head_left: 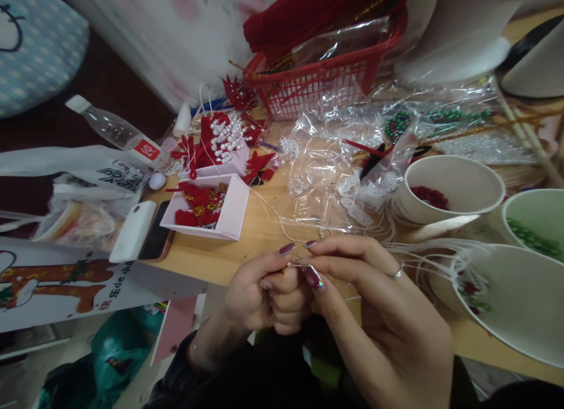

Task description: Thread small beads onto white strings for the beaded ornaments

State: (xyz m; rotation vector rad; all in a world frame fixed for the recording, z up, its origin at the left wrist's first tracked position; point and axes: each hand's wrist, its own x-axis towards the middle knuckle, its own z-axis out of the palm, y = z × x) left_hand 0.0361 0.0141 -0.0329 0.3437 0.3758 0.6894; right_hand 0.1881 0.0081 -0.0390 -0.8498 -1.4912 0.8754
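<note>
My left hand [264, 294] is curled into a pinch just below the front edge of the wooden table [259, 233]. My right hand [374, 303], with a ring on one finger, meets it fingertip to fingertip. Both pinch a thin white thread [282, 218] that runs up across the table. Whatever small piece sits between the fingertips is too small to make out. More white threads [423, 253] trail from the right hand toward the bowls at the right.
A white box of red pieces [207, 212] and another with pearl beads [222, 141] stand at left. A phone and a power bank [132, 230], a bottle [118, 130], a red basket [326, 80], clear wrapping [335, 162] and paper bowls of red [453, 188] and green beads [535, 221] surround them.
</note>
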